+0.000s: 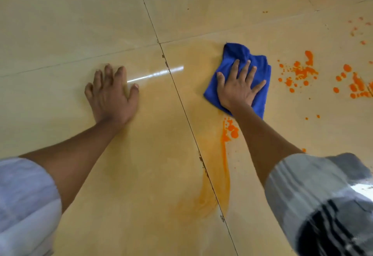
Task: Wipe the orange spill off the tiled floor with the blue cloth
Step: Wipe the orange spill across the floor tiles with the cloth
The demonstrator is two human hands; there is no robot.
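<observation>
A crumpled blue cloth (238, 52) lies on the beige tiled floor (80, 23), right of centre. My right hand (239, 87) presses flat on top of it, fingers spread. Bright orange spill drops (302, 71) dot the tile to the right of the cloth. More drops and an orange streak (226, 154) run down below the cloth, beside my right forearm. A pale orange smear (199, 199) spreads across the tile joint lower down. My left hand (113, 96) rests palm down on the bare tile to the left, holding nothing.
Dark grout lines (181, 102) cross the floor diagonally and meet above the cloth. Further orange splashes (359, 86) sit at the right edge. A bright light reflection (155, 74) lies between my hands. My pale sleeves fill both lower corners.
</observation>
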